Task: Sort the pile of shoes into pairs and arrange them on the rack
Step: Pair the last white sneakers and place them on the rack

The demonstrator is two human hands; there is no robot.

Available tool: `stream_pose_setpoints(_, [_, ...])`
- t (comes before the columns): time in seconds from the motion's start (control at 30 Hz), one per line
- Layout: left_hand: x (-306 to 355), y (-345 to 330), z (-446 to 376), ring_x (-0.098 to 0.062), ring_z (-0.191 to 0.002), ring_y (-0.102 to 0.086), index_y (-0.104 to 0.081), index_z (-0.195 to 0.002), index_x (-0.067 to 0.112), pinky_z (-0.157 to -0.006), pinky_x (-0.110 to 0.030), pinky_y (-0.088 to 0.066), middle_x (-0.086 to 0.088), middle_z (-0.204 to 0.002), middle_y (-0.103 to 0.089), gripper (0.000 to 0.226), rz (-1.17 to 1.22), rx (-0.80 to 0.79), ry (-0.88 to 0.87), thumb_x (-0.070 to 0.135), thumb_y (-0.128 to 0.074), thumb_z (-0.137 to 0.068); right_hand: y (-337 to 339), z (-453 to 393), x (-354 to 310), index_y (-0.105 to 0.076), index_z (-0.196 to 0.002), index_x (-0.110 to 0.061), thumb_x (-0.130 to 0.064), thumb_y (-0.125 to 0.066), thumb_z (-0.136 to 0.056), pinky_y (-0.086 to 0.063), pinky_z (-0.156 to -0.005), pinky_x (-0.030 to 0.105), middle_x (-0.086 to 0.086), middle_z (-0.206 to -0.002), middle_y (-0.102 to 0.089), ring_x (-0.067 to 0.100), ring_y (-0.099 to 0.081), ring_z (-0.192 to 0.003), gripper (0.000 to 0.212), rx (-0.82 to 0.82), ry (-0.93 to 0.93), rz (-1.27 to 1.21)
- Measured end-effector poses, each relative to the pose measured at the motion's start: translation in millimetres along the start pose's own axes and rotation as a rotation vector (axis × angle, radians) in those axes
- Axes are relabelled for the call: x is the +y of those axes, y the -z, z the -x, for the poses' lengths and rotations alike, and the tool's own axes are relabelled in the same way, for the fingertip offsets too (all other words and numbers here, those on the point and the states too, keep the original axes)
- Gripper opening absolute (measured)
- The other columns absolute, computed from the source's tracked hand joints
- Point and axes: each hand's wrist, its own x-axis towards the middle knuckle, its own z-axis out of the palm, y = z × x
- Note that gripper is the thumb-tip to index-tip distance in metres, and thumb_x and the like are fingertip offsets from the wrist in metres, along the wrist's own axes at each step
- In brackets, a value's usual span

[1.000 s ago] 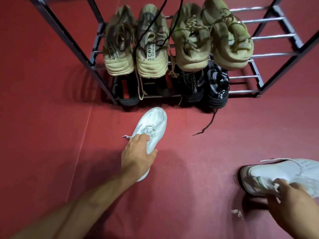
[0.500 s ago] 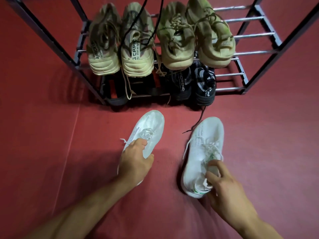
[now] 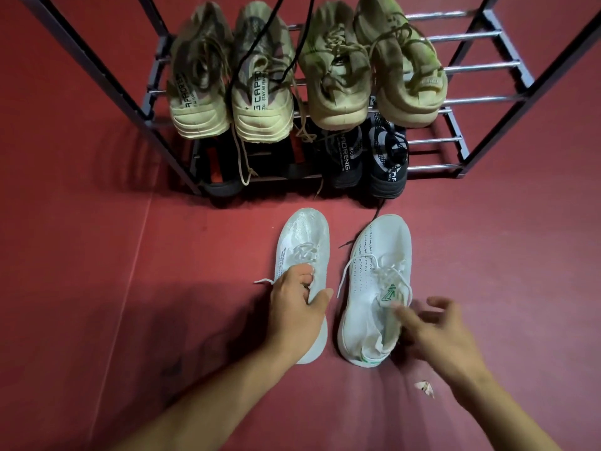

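Two white knit shoes lie side by side on the red floor with their toes toward the rack. My left hand (image 3: 299, 307) grips the left white shoe (image 3: 302, 236) at its collar, fingers curled into the opening. The right white shoe (image 3: 380, 255) has a green logo on its tongue and stands a little apart from the other. My right hand (image 3: 435, 333) hovers at its heel with fingers spread and blurred, one fingertip near the tongue, holding nothing. The metal shoe rack (image 3: 507, 100) stands just beyond the toes.
Two pairs of beige sneakers (image 3: 260, 102) (image 3: 406, 79) fill the left and middle of the upper shelf. Black knit sneakers (image 3: 387, 161) and dark shoes with red insides (image 3: 221, 164) sit on the lower shelf. A small pale scrap (image 3: 424, 387) lies near my right wrist.
My right hand brought the second white shoe in from the right, set it beside the first, and has now let go. My left hand kept its grip on the left shoe.
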Motion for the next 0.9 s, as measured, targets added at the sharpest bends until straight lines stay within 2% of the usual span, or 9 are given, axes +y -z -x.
stream_pose_setpoints(0.07, [6.6, -1.6, 3.9, -0.015, -0.084, -0.068, -0.064, -0.12, 0.014, -0.086, -0.038, -0.057, 0.011, -0.101, -0.063, 0.036, 0.029, -0.081, -0.033, 0.012, -0.077, -0.085, -9.0, -3.3, -0.9, -0.056, -0.107, -0.021, -0.027, -0.077, -0.081, -0.055, -0.068, 0.03, -0.004, -0.092, -0.07, 0.013, -0.07, -0.078, 0.034, -0.115, 0.032, 0.147])
stream_pose_setpoints(0.17, [7.1, 6.5, 3.8, -0.007, -0.089, -0.071, -0.067, -0.125, 0.017, -0.089, -0.038, -0.058, 0.01, -0.106, -0.069, 0.036, 0.008, -0.132, -0.06, 0.014, -0.071, -0.089, -14.0, -3.0, -2.2, -0.065, -0.09, -0.018, -0.005, -0.065, -0.079, -0.054, -0.059, 0.029, -0.002, -0.078, -0.073, 0.017, -0.068, -0.069, 0.017, -0.119, 0.148, 0.296])
stream_pose_setpoints(0.27, [-1.7, 24.8, -0.8, -0.009, -0.093, -0.069, -0.069, -0.115, 0.023, -0.084, -0.039, -0.058, 0.009, -0.106, -0.07, 0.031, -0.07, 0.039, -0.144, 0.014, -0.071, -0.086, -11.8, -4.2, -0.9, -0.06, -0.074, -0.018, -0.012, -0.06, -0.085, -0.051, -0.055, 0.031, 0.002, -0.065, -0.07, 0.022, -0.067, -0.062, 0.013, -0.113, 0.252, 0.384])
stream_pose_setpoints(0.37, [-12.0, 41.3, -0.6, -0.018, -0.098, -0.059, -0.057, -0.11, 0.025, -0.087, -0.037, -0.051, 0.009, -0.108, -0.055, 0.041, -0.205, 0.161, -0.139, 0.017, -0.076, -0.075, -11.8, -2.2, 1.1, -0.055, -0.071, -0.016, -0.013, -0.061, -0.084, -0.052, -0.058, 0.041, 0.003, -0.066, -0.065, 0.025, -0.064, -0.063, 0.014, -0.153, 0.368, 0.43])
stream_pose_setpoints(0.47, [-23.3, 43.5, 4.9, -0.017, -0.102, -0.057, -0.047, -0.117, 0.031, -0.091, -0.039, -0.051, 0.009, -0.113, -0.052, 0.057, -0.227, 0.041, 0.052, 0.024, -0.074, -0.067, -10.0, -0.8, -3.1, -0.06, -0.082, -0.017, -0.005, -0.055, -0.085, -0.054, -0.055, 0.032, 0.002, -0.069, -0.07, 0.015, -0.067, -0.06, 0.013, -0.232, 0.331, 0.369])
stream_pose_setpoints(0.53, [-26.4, 39.2, 7.1, -0.015, -0.099, -0.061, -0.044, -0.113, 0.039, -0.087, -0.041, -0.054, 0.011, -0.111, -0.058, 0.056, -0.224, -0.024, 0.12, 0.032, -0.07, -0.064, -9.7, -0.5, -4.0, -0.062, -0.091, -0.02, -0.006, -0.055, -0.086, -0.053, -0.055, 0.025, -0.001, -0.073, -0.074, 0.01, -0.07, -0.063, 0.017, -0.277, 0.279, 0.335])
stream_pose_setpoints(0.7, [-25.4, 31.1, -7.0, -0.02, -0.103, -0.06, -0.054, -0.112, 0.025, -0.081, -0.032, -0.047, 0.006, -0.11, -0.061, 0.055, -0.327, -0.092, 0.155, 0.04, -0.079, -0.065, -18.7, -5.7, -5.1, -0.059, -0.09, -0.022, -0.015, -0.064, -0.083, -0.045, -0.054, 0.02, -0.004, -0.08, -0.071, 0.012, -0.067, -0.072, 0.011, -0.225, 0.183, 0.353])
stream_pose_setpoints(0.8, [-26.4, 31.9, -13.8, -0.022, -0.106, -0.059, -0.055, -0.108, 0.021, -0.083, -0.032, -0.047, 0.002, -0.112, -0.061, 0.052, -0.34, -0.122, 0.182, 0.034, -0.084, -0.066, -25.6, -8.3, -7.0, -0.058, -0.088, -0.019, -0.018, -0.063, -0.084, -0.038, -0.05, 0.019, -0.002, -0.079, -0.069, 0.012, -0.062, -0.068, 0.007, -0.18, 0.193, 0.402])
stream_pose_setpoints(0.9, [-28.6, 35.9, -15.4, -0.02, -0.104, -0.06, -0.056, -0.107, 0.022, -0.088, -0.035, -0.05, 0.004, -0.11, -0.063, 0.052, -0.334, -0.142, 0.185, 0.031, -0.088, -0.067, -28.0, -9.6, -6.2, -0.057, -0.085, -0.016, -0.012, -0.059, -0.083, -0.042, -0.051, 0.023, 0.0, -0.077, -0.068, 0.014, -0.062, -0.067, 0.005, -0.124, 0.192, 0.371])
